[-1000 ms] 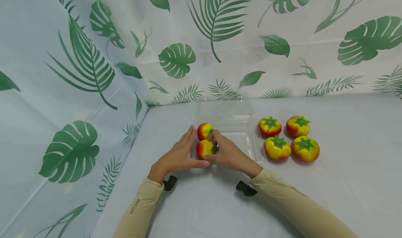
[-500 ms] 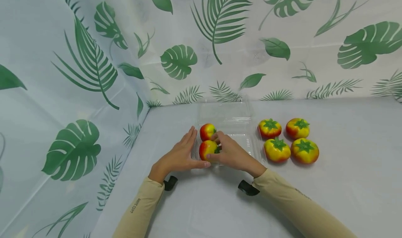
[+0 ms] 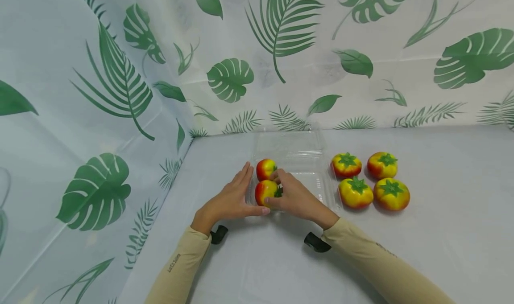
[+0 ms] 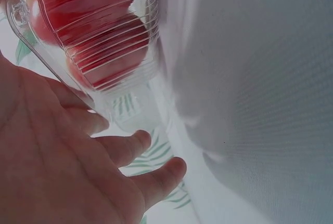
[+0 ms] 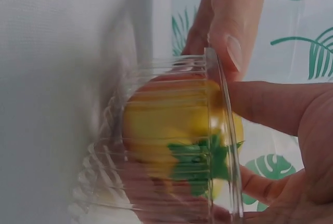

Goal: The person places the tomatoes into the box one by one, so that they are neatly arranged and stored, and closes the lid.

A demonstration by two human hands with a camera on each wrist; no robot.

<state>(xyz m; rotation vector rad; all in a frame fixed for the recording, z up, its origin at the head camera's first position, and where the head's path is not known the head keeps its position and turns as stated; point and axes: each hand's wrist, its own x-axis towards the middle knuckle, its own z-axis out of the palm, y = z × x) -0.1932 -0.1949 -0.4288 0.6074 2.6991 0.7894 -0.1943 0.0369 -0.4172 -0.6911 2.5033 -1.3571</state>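
Two red-yellow toy persimmons sit side by side on their sides at the left of a clear hinged plastic box (image 3: pixel 311 180), green calyxes to the right. My right hand (image 3: pixel 299 198) grips the nearer persimmon (image 3: pixel 265 192), thumb on its near side and fingers bent over its right side. The farther persimmon (image 3: pixel 265 169) lies just behind it. My left hand (image 3: pixel 229 200) rests along the box's left wall, fingers straight and thumb stretched along the front edge. In the left wrist view, the ribbed wall shows both red persimmons (image 4: pixel 112 52) beyond the left fingers.
Several more persimmons (image 3: pixel 355 192) stand calyx up on the white table (image 3: pixel 453 197), right of the box. The box's lid (image 3: pixel 287 144) lies folded back toward the leaf-patterned curtain (image 3: pixel 297 63). Another curtain wall borders the left.
Both persimmons in the box have shifted slightly right together with my right hand. My left hand keeps its place at the box, and the head view has moved a little.
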